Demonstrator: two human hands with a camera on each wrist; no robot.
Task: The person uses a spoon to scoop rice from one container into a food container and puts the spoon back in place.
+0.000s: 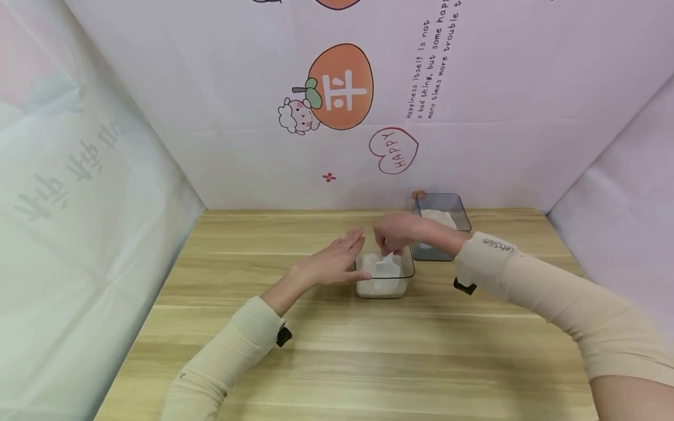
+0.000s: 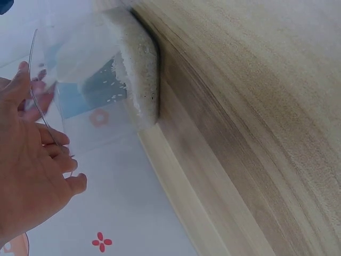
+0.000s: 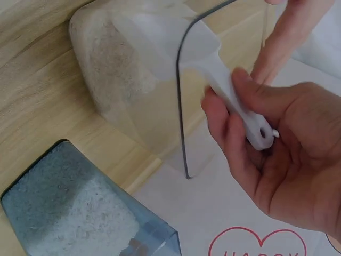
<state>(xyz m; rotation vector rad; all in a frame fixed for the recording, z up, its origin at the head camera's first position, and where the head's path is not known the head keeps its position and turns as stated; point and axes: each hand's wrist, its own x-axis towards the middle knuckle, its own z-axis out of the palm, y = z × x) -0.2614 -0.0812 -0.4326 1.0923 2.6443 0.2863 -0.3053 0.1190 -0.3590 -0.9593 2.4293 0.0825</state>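
A clear square container (image 1: pixel 382 290) with white rice (image 2: pixel 139 64) in it stands on the wooden table. My right hand (image 1: pixel 396 230) grips the handle of a white scoop (image 3: pixel 197 45) from above, thumb on one side and curled fingers on the other. The scoop's bowl is inside the clear container, above the rice in the right wrist view. My left hand (image 1: pixel 337 260) lies at the container's left side with its fingers extended, touching the rim (image 2: pixel 45 121). A blue-tinted container (image 3: pixel 80 202) holding more rice stands just behind and right of the clear one.
White printed sheets (image 1: pixel 253 128) enclose the back and both sides of the wooden table (image 1: pixel 316 356). The blue-tinted container is close to the back sheet, below my right forearm. Dark wrist-camera mounts (image 1: pixel 464 286) sit under both sleeves.
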